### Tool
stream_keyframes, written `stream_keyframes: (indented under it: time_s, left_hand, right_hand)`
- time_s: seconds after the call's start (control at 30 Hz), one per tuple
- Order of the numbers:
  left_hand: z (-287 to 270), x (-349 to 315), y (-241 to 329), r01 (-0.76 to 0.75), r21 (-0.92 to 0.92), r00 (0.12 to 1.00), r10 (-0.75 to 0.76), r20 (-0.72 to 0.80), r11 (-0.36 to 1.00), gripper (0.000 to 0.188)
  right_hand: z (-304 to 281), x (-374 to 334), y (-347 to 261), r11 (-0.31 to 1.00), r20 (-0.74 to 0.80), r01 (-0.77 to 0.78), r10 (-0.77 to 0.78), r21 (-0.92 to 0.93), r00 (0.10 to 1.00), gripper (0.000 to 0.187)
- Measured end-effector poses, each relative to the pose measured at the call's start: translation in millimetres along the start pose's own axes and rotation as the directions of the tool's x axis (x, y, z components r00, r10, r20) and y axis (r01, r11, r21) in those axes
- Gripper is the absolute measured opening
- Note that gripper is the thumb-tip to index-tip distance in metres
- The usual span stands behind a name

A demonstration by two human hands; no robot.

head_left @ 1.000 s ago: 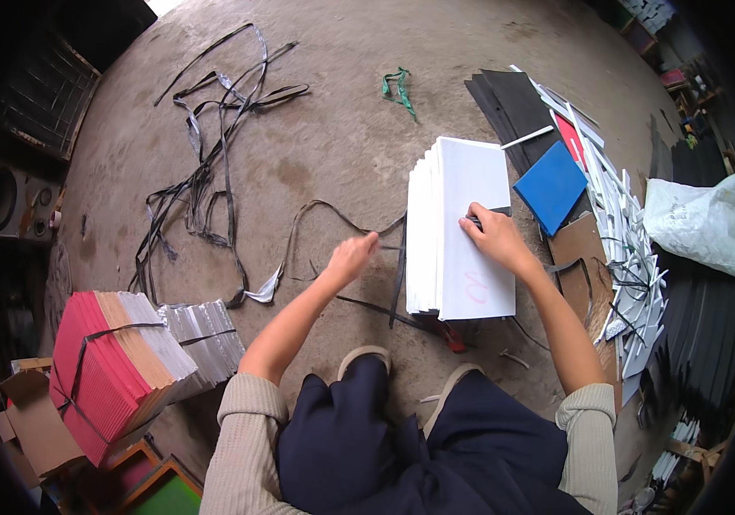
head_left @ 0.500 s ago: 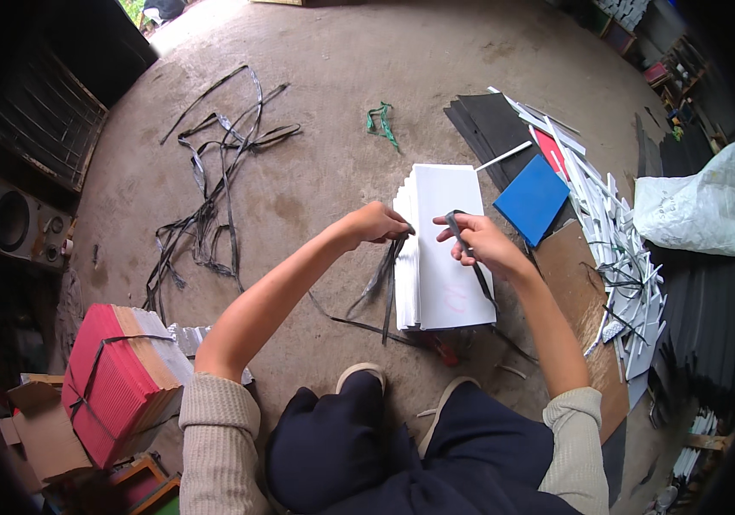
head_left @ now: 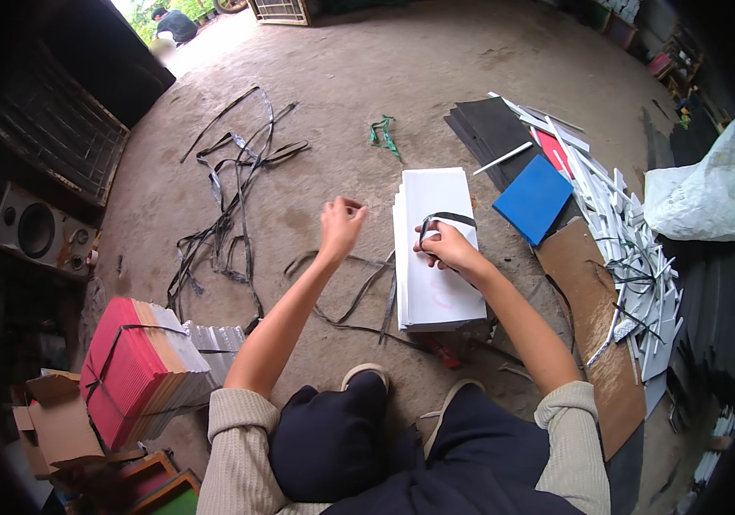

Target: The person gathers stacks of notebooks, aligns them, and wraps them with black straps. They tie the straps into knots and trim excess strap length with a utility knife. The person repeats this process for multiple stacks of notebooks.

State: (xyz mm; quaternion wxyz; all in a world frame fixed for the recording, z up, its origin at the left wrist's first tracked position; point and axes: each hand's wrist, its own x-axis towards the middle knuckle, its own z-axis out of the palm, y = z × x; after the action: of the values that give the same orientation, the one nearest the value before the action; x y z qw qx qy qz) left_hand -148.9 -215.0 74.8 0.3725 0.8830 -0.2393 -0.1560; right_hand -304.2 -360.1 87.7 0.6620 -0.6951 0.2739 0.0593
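White sheet stack (head_left: 436, 249) lay on the concrete floor (head_left: 342, 103), black strap (head_left: 446, 218) crossing its top. Right hand (head_left: 446, 247) pinched the strap; left hand (head_left: 340, 225), clenched, hovered off the stack's left edge over bare floor.

Beige ribbed sleeves pushed to elbows — dark navy trousers — light-soled shoes, forearms bare.

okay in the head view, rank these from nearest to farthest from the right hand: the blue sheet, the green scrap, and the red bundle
From the right hand:
1. Blue sheet, just right and above, beside the white stack.
2. Green scrap, farther up on the floor, slightly left.
3. Red bundle, far lower left.
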Motion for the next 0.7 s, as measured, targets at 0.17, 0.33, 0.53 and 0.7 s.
stream_keyframes:
  time_s: [0.17, 0.33, 0.53, 0.7]
  left_hand:
    - [13, 1, -83, -0.35, 0.253, 0.937, 0.332, 0.111, 0.902, 0.029]
    - [50, 10, -137, -0.584, 0.367, 0.81, 0.551, 0.201, 0.724, 0.039]
    - [67, 13, -168, -0.531, 0.674, 0.829, 0.478, 0.289, 0.514, 0.035]
    - [37, 25, -149, -0.375, 0.446, 0.905, 0.217, 0.365, 0.813, 0.025]
  right_hand:
    - [0, 0, 14, 0.999, 0.022, 0.015, -0.014, -0.04, 1.0, 0.025]
    - [8, 2, 15, 0.997, -0.06, 0.071, -0.074, -0.042, 0.996, 0.024]
    - [12, 0, 11, 0.997, -0.099, 0.029, -0.036, -0.075, 0.994, 0.021]
    - [15, 1, 12, 0.998, -0.069, 0.049, -0.051, -0.03, 0.996, 0.022]
